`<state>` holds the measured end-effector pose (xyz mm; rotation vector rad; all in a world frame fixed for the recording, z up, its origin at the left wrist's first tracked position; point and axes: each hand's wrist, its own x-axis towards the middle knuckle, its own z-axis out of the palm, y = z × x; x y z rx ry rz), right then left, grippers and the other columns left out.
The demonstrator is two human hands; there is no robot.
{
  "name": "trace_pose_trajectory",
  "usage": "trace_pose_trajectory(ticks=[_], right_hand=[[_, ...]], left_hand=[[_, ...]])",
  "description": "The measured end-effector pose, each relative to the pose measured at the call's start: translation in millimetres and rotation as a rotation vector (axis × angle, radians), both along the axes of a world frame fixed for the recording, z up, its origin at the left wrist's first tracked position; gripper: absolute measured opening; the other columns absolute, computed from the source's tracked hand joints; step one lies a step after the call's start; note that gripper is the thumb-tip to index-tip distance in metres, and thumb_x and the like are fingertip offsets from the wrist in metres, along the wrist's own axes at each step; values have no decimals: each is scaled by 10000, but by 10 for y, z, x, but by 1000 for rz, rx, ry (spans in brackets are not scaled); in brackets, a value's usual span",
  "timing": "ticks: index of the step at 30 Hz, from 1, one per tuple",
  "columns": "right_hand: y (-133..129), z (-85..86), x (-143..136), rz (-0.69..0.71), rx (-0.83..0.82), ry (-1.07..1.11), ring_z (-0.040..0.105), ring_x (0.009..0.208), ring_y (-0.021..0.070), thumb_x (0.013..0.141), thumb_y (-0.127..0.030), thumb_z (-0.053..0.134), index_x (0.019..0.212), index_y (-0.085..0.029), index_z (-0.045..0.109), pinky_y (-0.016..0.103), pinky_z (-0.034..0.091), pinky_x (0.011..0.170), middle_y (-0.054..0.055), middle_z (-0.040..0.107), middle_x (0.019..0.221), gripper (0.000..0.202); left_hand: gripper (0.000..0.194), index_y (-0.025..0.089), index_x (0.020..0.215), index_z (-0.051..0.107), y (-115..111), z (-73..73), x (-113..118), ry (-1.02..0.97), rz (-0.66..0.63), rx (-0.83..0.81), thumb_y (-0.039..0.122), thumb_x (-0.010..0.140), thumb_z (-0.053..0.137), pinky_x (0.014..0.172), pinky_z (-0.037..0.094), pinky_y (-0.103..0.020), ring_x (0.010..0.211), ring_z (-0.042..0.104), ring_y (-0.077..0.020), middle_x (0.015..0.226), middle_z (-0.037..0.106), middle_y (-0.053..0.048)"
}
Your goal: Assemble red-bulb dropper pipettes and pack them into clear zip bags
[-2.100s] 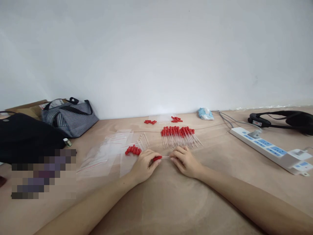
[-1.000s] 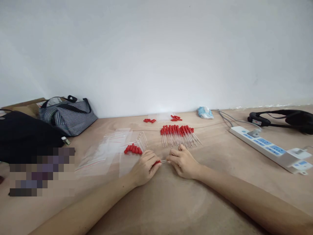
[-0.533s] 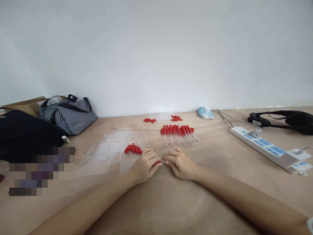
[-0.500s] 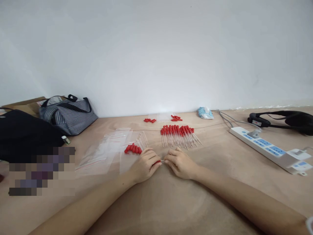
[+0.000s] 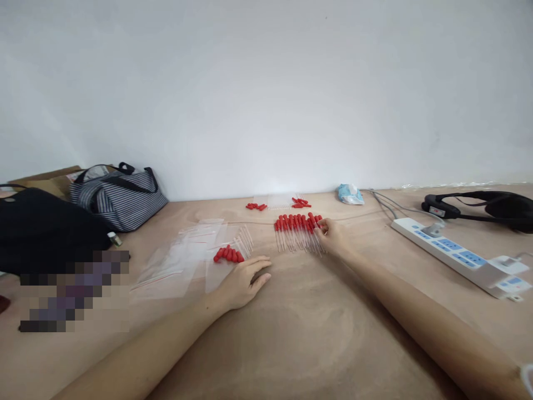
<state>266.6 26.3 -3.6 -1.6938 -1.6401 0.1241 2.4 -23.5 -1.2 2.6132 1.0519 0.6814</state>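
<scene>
My left hand (image 5: 245,282) rests on the table with its fingers apart and nothing in it, just right of several loose red caps (image 5: 229,254) and thin clear sticks (image 5: 245,240). Several red-capped sticks (image 5: 293,223) lie side by side in a row at the middle, red ends toward the wall. At the right end of that row is my right hand (image 5: 330,234), its thumb and fingertips pinched together over the sticks. Whether it grips one of them is hidden by the fingers.
Clear plastic bags (image 5: 183,258) lie at the left, near a striped bag (image 5: 119,197) and a black bag (image 5: 45,230). More red caps (image 5: 256,206) lie toward the wall. At right are a power strip (image 5: 453,253) and a black headset (image 5: 478,208).
My right hand has moved away from my left, up and right to the row. My left hand has let go of the red piece it pinched, and its fingers have opened.
</scene>
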Motion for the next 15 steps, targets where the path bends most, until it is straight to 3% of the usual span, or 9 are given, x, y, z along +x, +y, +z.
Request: trace_pose_trajectory(ticks=[8, 15], right_hand=[[223, -118, -77, -84, -39, -128, 562, 673, 185, 737, -192, 458, 886, -141, 526, 261, 366, 598, 58, 611, 689, 172], [144, 64, -293, -89, -48, -201, 570, 794, 218, 756, -230, 454, 895, -164, 554, 295, 384, 643, 111, 613, 881, 184]], left_hand=[[273, 179, 1068, 571, 25, -38, -20, 14, -6, 6, 242, 831, 450, 910, 412, -370, 1079, 505, -186, 1140, 572, -82], [263, 178, 1049, 574, -14, -19, 3, 25, -7, 70, 235, 828, 445, 895, 414, -353, 1052, 508, -190, 1132, 559, -82]])
